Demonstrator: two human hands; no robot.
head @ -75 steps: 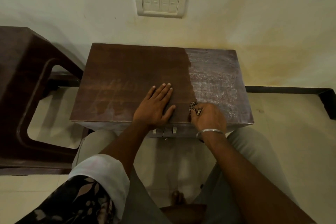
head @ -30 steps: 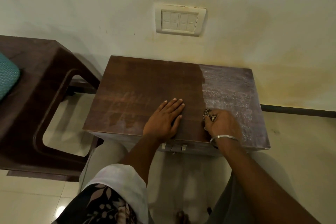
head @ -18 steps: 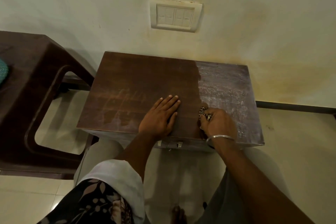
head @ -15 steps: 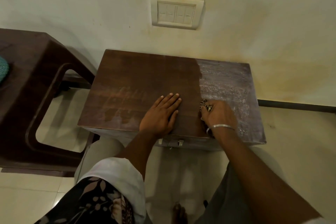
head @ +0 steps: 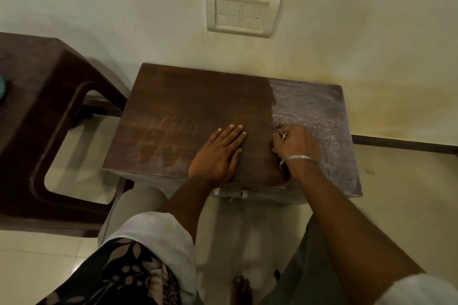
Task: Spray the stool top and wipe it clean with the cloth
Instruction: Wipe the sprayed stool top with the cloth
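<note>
The stool top (head: 198, 101) is a dark brown rectangle set against the wall. Its left and middle part looks dark and wiped, with faint streaks near the front left. The right strip (head: 312, 111) is pale and hazy. My left hand (head: 218, 153) lies flat on the top near the front edge, fingers together. My right hand (head: 295, 143) is bunched around a small patterned cloth (head: 277, 132) at the border between the dark and pale areas; only a bit of cloth shows past the fingers. No spray bottle is in view.
A dark brown plastic chair (head: 44, 111) stands close on the left, with a teal item (head: 2, 86) at the frame edge. A switch plate (head: 241, 13) is on the wall above the stool. Tiled floor (head: 409, 193) lies to the right. My knees are under the front edge.
My right hand with the cloth has slid a little away from me along the edge of the pale strip. The left hand stays flat in place. The view has shifted slightly.
</note>
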